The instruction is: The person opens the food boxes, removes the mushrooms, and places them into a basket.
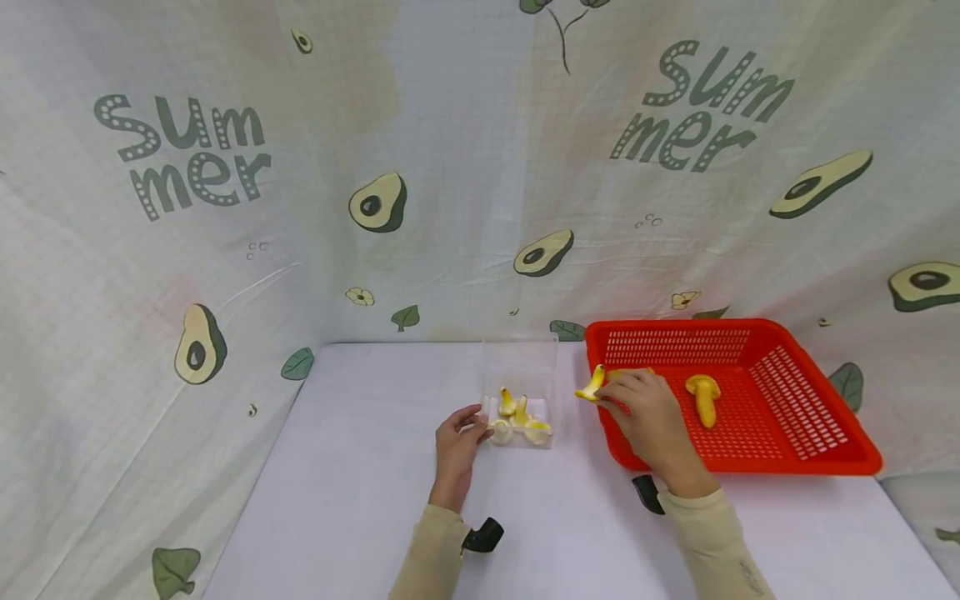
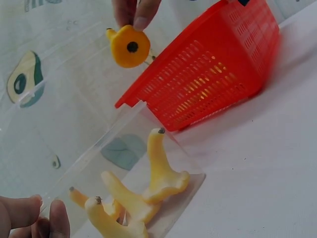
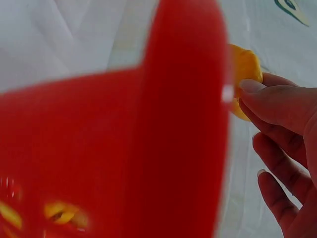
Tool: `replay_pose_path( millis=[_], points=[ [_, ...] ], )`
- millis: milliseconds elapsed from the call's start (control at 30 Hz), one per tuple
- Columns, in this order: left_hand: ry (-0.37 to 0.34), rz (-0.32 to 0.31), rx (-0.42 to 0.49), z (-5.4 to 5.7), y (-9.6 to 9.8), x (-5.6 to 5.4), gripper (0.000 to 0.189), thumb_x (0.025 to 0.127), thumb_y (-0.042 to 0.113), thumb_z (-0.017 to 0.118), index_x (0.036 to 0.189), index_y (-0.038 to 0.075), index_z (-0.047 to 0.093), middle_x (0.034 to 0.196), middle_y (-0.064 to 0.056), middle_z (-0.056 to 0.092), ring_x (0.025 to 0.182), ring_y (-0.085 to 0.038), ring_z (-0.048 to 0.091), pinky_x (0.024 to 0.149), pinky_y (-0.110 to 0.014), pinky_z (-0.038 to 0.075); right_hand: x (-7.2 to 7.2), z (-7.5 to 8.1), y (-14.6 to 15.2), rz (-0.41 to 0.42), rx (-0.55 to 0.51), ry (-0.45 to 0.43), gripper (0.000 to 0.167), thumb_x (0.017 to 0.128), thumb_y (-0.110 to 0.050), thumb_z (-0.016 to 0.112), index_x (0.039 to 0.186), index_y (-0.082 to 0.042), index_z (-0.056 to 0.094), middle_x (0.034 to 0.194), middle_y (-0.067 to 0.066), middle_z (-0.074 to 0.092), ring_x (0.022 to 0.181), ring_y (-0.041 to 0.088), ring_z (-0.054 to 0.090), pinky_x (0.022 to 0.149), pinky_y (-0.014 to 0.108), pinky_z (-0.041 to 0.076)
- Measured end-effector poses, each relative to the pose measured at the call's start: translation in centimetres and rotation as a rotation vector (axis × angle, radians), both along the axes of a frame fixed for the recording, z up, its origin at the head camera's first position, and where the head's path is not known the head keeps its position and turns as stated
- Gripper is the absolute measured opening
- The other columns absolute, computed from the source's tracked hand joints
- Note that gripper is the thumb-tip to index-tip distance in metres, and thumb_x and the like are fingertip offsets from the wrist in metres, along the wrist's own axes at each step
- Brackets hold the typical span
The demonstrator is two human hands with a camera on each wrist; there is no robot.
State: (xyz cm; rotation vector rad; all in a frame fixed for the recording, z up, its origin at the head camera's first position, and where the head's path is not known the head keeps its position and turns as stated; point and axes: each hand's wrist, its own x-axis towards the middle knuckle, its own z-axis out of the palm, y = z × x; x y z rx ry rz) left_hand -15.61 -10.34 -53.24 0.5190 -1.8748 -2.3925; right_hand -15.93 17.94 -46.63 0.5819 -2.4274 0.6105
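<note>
My right hand (image 1: pixel 651 417) pinches a yellow mushroom (image 1: pixel 591 383) between thumb and fingertips, over the left rim of the red basket. In the left wrist view the held mushroom (image 2: pixel 131 47) shows its rounded end with a dark spot. The right wrist view has it partly hidden behind the blurred basket rim. My left hand (image 1: pixel 456 450) grips the left wall of a clear plastic box (image 1: pixel 553 417), whose lid stands raised at the back. Several yellow mushrooms (image 2: pixel 163 171) lie inside the box, stems pointing up.
The red basket (image 1: pixel 750 463) stands on the right of the white table (image 1: pixel 360 500). Inside it lies a yellow mushroom (image 1: pixel 703 400), with more yellow partly hidden behind my right hand. A printed cloth (image 1: pixel 450 125) hangs behind the table.
</note>
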Motion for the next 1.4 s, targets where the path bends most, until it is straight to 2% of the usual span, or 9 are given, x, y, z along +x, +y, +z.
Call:
replay_pose_path(
  millis=[133, 367, 533, 733, 1000, 1233, 1400],
  points=[
    [-0.008, 0.000, -0.004, 0.0, 0.0, -0.1, 0.034, 0.098, -0.008, 0.068, 0.130, -0.017, 0.061, 0.100, -0.009, 0.057, 0.076, -0.012, 0.061, 0.075, -0.024, 0.064, 0.4, -0.2, 1.6, -0.026, -0.005, 0.016, 0.033, 0.068, 0.003, 0.096, 0.096, -0.007, 0.083, 0.095, 0.010, 0.079, 0.094, 0.030, 0.063, 0.079, 0.050, 0.055],
    [-0.022, -0.004, -0.004, 0.0, 0.0, -0.1, 0.035, 0.098, -0.009, 0.066, 0.132, -0.017, 0.060, 0.102, -0.010, 0.058, 0.075, -0.011, 0.062, 0.074, -0.023, 0.064, 0.9, -0.7, 4.6, -0.062, 0.017, 0.037, 0.031, 0.067, 0.005, 0.095, 0.094, -0.004, 0.080, 0.089, 0.010, 0.077, 0.091, 0.033, 0.062, 0.081, 0.053, 0.055],
    [-0.018, -0.006, -0.001, 0.0, 0.0, 0.0, 0.035, 0.098, -0.009, 0.066, 0.132, -0.018, 0.060, 0.102, -0.010, 0.058, 0.074, -0.010, 0.063, 0.074, -0.022, 0.063, 1.4, -1.2, 6.5, -0.114, 0.017, 0.051, 0.032, 0.066, 0.008, 0.095, 0.092, -0.004, 0.080, 0.087, 0.012, 0.075, 0.090, 0.035, 0.060, 0.073, 0.052, 0.051],
    [-0.014, -0.006, 0.012, -0.1, -0.1, -0.1, 0.036, 0.097, -0.009, 0.069, 0.131, -0.018, 0.060, 0.100, -0.009, 0.058, 0.075, -0.011, 0.062, 0.073, -0.021, 0.063, 2.0, -1.7, 8.2, -0.174, 0.008, 0.024, 0.032, 0.065, 0.008, 0.095, 0.092, -0.002, 0.080, 0.090, 0.017, 0.075, 0.091, 0.039, 0.061, 0.074, 0.054, 0.050],
    [-0.025, -0.006, 0.007, 0.0, 0.0, -0.2, 0.034, 0.099, -0.009, 0.066, 0.132, -0.018, 0.060, 0.101, -0.009, 0.057, 0.076, -0.011, 0.061, 0.073, -0.021, 0.063, 2.5, -1.5, 10.0, -0.245, -0.007, -0.023, 0.031, 0.068, 0.007, 0.093, 0.095, 0.000, 0.079, 0.094, 0.022, 0.076, 0.094, 0.044, 0.062, 0.077, 0.062, 0.050],
    [-0.049, -0.001, -0.005, -0.2, 0.0, -0.2, 0.034, 0.099, -0.008, 0.066, 0.132, -0.016, 0.061, 0.102, -0.011, 0.057, 0.078, -0.012, 0.061, 0.075, -0.022, 0.064, 2.7, -1.5, 9.7, -0.269, 0.000, -0.147, 0.033, 0.073, 0.008, 0.090, 0.103, 0.003, 0.078, 0.104, 0.028, 0.073, 0.102, 0.048, 0.058, 0.085, 0.069, 0.050],
    [-0.045, -0.003, -0.013, -0.1, 0.1, -0.1, 0.035, 0.100, -0.006, 0.067, 0.132, -0.016, 0.061, 0.103, -0.011, 0.057, 0.079, -0.013, 0.061, 0.076, -0.022, 0.064, 2.5, -1.7, 7.4, -0.191, 0.002, -0.119, 0.032, 0.073, 0.008, 0.091, 0.103, 0.001, 0.079, 0.102, 0.022, 0.074, 0.100, 0.044, 0.060, 0.086, 0.065, 0.053]
  ],
)
